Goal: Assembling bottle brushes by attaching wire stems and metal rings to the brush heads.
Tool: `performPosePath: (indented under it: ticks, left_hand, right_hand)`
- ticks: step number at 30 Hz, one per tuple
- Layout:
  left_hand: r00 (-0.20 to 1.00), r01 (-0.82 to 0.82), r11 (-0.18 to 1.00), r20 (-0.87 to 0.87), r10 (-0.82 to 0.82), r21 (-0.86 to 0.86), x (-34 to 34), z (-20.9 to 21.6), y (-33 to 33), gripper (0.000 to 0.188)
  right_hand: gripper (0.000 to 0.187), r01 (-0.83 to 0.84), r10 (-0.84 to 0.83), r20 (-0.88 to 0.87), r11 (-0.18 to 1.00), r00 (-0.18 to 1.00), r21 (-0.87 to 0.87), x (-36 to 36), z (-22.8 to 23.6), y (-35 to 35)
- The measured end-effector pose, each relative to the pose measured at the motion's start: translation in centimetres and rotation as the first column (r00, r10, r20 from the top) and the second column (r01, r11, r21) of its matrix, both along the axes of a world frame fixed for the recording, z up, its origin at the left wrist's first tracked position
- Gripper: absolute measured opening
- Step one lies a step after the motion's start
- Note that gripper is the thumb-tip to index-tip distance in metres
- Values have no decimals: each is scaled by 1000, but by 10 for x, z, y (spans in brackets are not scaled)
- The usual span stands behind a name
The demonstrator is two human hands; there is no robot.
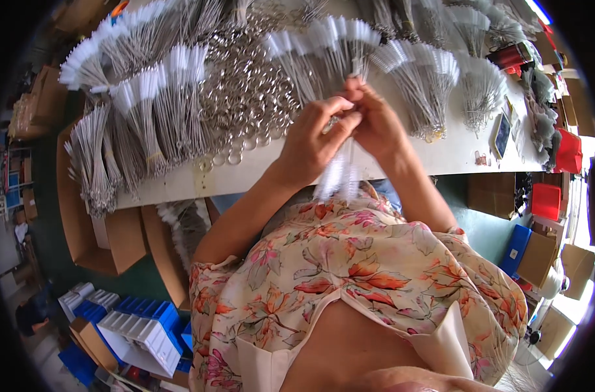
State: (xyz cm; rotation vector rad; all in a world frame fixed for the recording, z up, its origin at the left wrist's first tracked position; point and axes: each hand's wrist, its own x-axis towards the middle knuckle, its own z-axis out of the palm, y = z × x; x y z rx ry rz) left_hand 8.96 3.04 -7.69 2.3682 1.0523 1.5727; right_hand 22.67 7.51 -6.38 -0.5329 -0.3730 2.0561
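Two hands: left hand (314, 134), right hand (381, 124), fingertips meeting, pinching white-tipped wires (337, 179) at near worktop (435, 157) edge; contact point hidden. Step: probably fingertip fastening. Next move likely needs steady pinch, aligned ends.

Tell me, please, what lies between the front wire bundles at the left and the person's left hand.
In the head view, a loose heap of shiny metal rings lies between those white-tipped wire bundles and the left hand.
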Motion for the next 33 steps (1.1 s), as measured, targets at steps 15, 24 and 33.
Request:
performPosePath:
  ticks: [15,24,33]
  left_hand:
    - [983,133,864,173,-54,-485,-12,-32,-50,23]
    - [959,44,994,-274,-70,-100,-40,13,-3,21]
    - [916,-164,947,-398,42,-277,-87,-14,92,11]
  right_hand:
    - [10,-923,-333,943,362,2,130,43,-1,-38]
    - [17,-820,402,875,572,269,-11,46,32,-24]
    - [3,-887,-656,755,356,-13,294,55,-13,-30]
